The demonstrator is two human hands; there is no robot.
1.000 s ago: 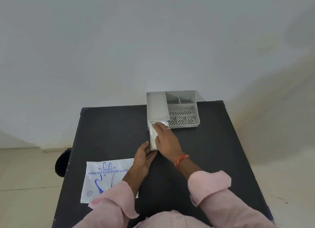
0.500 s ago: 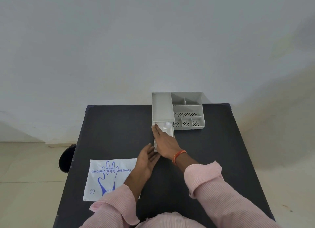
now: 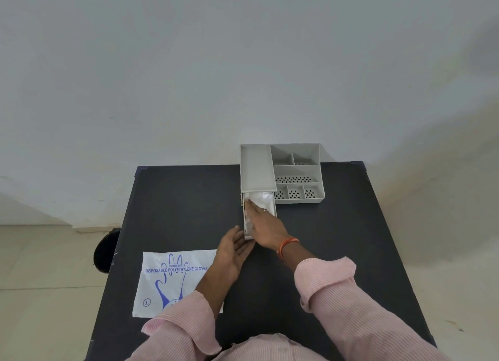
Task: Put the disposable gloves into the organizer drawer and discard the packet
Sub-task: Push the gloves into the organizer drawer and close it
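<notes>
Centrally, right hand (image 3: 266, 227), fingers flat together, presses clear gloves (image 3: 263, 200) into the organizer drawer (image 3: 274, 212); left hand (image 3: 233, 251) open beside it.

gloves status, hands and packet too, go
Right hand flat on gloves in open drawer, no grip. Left hand open at drawer front. Packet on table, not discarded. Nothing in the way.

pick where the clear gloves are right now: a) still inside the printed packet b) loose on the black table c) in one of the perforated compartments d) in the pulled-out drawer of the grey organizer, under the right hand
d: the crumpled clear gloves lie in the open drawer of the organizer, with the right hand pressing flat on them; the packet lies flat by the left arm.
</notes>
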